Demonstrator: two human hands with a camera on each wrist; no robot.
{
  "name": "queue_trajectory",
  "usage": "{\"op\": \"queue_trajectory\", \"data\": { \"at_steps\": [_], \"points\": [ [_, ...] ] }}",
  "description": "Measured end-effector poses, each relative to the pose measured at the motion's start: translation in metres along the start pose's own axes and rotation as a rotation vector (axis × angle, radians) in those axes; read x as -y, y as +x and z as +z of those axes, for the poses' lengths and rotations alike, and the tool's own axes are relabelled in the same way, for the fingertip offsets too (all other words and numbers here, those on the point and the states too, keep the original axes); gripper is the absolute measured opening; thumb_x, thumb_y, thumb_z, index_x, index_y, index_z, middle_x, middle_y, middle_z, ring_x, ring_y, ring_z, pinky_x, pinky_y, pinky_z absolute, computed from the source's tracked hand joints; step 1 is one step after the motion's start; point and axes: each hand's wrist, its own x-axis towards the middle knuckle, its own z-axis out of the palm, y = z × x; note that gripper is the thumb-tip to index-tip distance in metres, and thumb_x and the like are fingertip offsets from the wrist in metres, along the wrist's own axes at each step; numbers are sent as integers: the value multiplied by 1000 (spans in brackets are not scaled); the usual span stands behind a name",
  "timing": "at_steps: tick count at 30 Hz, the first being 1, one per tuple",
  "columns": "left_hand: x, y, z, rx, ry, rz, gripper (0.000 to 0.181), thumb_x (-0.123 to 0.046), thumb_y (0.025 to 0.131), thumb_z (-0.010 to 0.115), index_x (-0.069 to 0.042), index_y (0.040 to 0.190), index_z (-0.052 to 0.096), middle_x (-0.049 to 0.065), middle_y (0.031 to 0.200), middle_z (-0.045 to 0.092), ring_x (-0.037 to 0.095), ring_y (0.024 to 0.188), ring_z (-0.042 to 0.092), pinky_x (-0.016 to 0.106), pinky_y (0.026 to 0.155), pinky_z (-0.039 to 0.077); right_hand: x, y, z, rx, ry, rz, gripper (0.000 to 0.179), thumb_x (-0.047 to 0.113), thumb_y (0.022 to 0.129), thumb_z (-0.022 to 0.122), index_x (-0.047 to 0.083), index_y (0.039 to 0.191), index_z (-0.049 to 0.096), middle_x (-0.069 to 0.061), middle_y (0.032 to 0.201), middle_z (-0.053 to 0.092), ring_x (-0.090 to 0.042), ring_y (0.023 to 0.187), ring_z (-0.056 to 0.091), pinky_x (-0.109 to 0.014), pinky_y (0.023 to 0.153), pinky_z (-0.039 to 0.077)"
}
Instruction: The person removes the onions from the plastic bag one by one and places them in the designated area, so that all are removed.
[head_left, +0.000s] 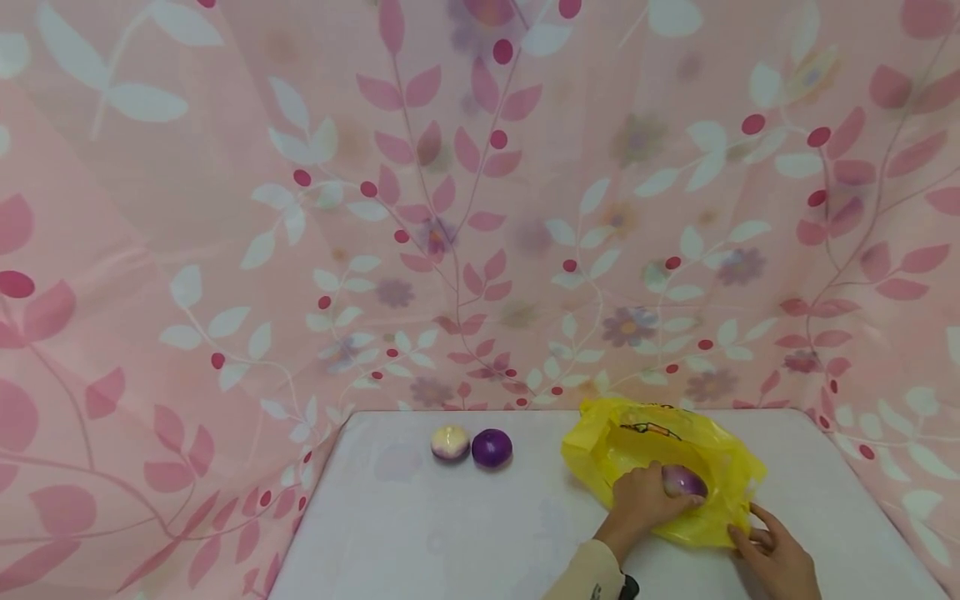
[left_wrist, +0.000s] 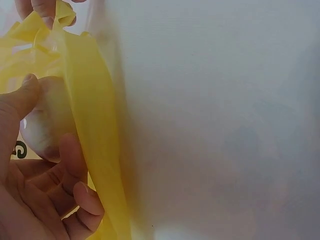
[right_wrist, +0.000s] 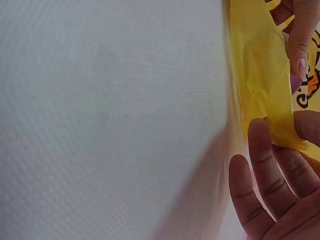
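Note:
A yellow plastic bag lies on the table with its mouth spread toward me. My left hand reaches into that mouth and grips a round purple-and-white vegetable. In the left wrist view the thumb and fingers curl about the pale side of this vegetable, and the bag wall hangs beside them. At the bag's near right edge, my right hand pinches the plastic. Its thumb and fingers hold the bag edge in the right wrist view, with other fingers spread out.
To the left on the white table sit a cream-topped round vegetable with a purple base and a glossy dark purple one, side by side. A pink floral cloth hangs behind the table's far edge.

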Motion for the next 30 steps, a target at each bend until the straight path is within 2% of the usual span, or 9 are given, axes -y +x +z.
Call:
{"op": "queue_trajectory", "data": {
  "at_steps": [16,30],
  "points": [
    [4,-3,-1,21,-23,-25,63,-77,72,67,-24,107,64,-10,87,62,8,79,57,29,80,48,3,-3,3,-3,3,19,96,61,88,63,-10,144,31,-16,93,72,-22,75,70,-48,74,54],
    [7,-9,-4,-7,-14,13,61,-76,72,69,-26,107,62,-11,85,60,7,76,54,28,75,46,4,-4,1,-5,6,-12,94,59,90,62,-12,144,30,-16,94,72,-18,74,71,-48,76,53]
  ]
}}
